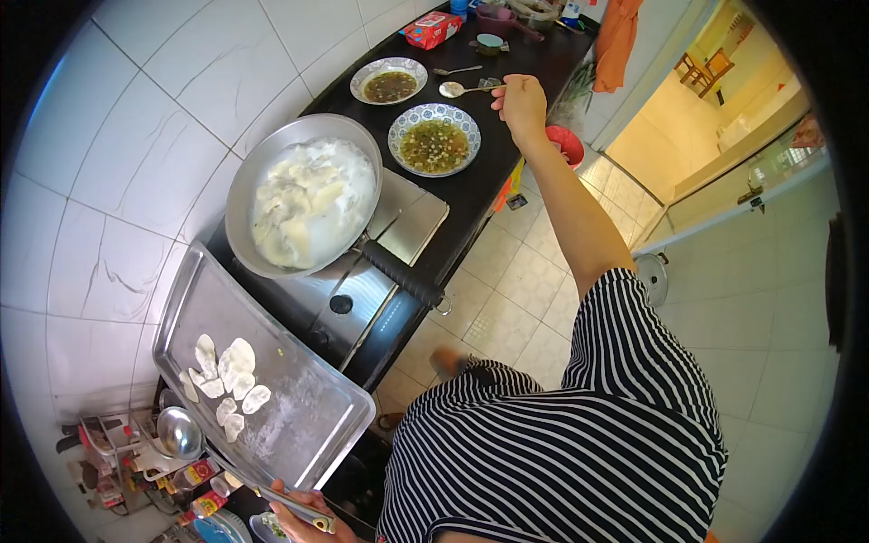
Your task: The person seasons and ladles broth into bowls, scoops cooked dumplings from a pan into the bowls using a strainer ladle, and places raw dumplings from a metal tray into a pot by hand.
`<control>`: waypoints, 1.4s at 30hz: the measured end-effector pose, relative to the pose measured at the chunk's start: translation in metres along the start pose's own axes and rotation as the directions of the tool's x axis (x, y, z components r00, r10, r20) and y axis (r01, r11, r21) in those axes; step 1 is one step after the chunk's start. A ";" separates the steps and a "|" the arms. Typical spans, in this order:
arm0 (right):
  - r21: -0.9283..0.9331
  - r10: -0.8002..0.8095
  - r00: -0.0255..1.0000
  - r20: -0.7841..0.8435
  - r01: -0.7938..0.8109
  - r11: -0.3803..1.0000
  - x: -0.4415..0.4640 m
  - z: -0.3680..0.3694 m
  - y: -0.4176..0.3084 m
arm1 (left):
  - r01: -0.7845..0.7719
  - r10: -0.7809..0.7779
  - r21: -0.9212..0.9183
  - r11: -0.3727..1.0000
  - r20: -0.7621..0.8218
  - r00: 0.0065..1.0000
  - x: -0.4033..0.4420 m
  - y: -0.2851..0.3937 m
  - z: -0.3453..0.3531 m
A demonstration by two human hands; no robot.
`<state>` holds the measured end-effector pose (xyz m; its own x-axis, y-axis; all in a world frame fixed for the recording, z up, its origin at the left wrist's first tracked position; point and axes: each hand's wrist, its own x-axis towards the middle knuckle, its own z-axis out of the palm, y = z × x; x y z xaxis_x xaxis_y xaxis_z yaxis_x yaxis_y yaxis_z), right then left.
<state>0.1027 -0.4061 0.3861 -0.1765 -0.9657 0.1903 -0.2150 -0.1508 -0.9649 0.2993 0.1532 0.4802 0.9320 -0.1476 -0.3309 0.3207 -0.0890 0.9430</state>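
Note:
My right hand [522, 107] is closed around the handle of a spoon [452, 90] held level above the counter, with something white in its bowl. Just below it sits a patterned bowl [435, 139] of greenish broth with chopped bits. A second patterned bowl [389, 82] holds darker liquid. At the bottom edge, my left hand [312, 518] grips the handle of a metal ladle [181, 433], partly cut off by the frame. Beside the ladle lies a metal tray [312, 434] with several raw dumplings [237, 366]. Dumplings float in a frothy pan [244, 213] on the stove.
The pan's black handle [398, 271] sticks out over the counter edge. Another spoon [457, 70], a red packet [431, 30] and a small lidded jar [490, 42] stand farther along the black counter. A rack of bottles [136, 462] is by the wall.

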 end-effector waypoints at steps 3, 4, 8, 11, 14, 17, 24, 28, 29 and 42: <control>0.036 -0.013 0.999 -0.039 0.014 0.999 0.008 0.000 0.012 | 0.020 -0.020 -0.012 1.000 -0.005 1.000 -0.003 0.001 0.007; 0.003 0.023 0.999 -0.039 -0.023 1.000 0.012 0.000 0.017 | 0.022 -0.023 -0.021 1.000 -0.007 1.000 -0.003 0.001 0.008; -0.005 0.027 0.999 -0.038 -0.028 1.000 0.019 0.004 0.017 | 0.042 -0.042 -0.001 0.999 -0.019 0.999 -0.004 0.006 0.015; 0.029 0.027 0.999 -0.038 -0.026 0.999 0.015 0.001 0.008 | 0.075 -0.075 0.002 0.997 -0.061 0.995 -0.008 0.008 0.021; 0.066 -0.012 0.999 -0.053 0.016 0.998 0.017 0.003 0.007 | 0.033 -0.033 0.019 0.999 0.001 0.999 -0.008 0.008 0.022; -0.007 0.066 0.997 -0.032 -0.066 0.998 0.026 0.002 0.024 | 0.072 -0.072 0.004 0.997 0.004 0.997 -0.011 0.013 0.024; -0.011 0.026 0.999 -0.037 -0.027 1.000 0.020 0.002 0.012 | 0.076 -0.077 0.054 0.996 0.023 0.997 -0.012 0.012 0.022; -0.014 0.042 0.998 -0.039 -0.043 0.999 0.021 0.004 0.012 | 0.085 -0.086 0.044 0.995 0.032 0.996 -0.012 0.015 0.022; -0.066 0.088 0.996 -0.034 -0.090 0.994 0.023 0.005 0.013 | 0.084 -0.086 0.043 0.995 0.032 0.996 -0.012 0.016 0.023; 0.004 0.002 1.000 -0.001 -0.002 1.000 0.015 0.008 -0.006 | 0.091 -0.091 0.013 0.996 0.033 0.995 -0.006 0.003 0.008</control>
<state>0.1090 -0.4208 0.3937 -0.1779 -0.9657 0.1890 -0.2105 -0.1503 -0.9660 0.2932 0.1464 0.4850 0.8928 -0.1714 -0.4166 0.4020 -0.1145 0.9085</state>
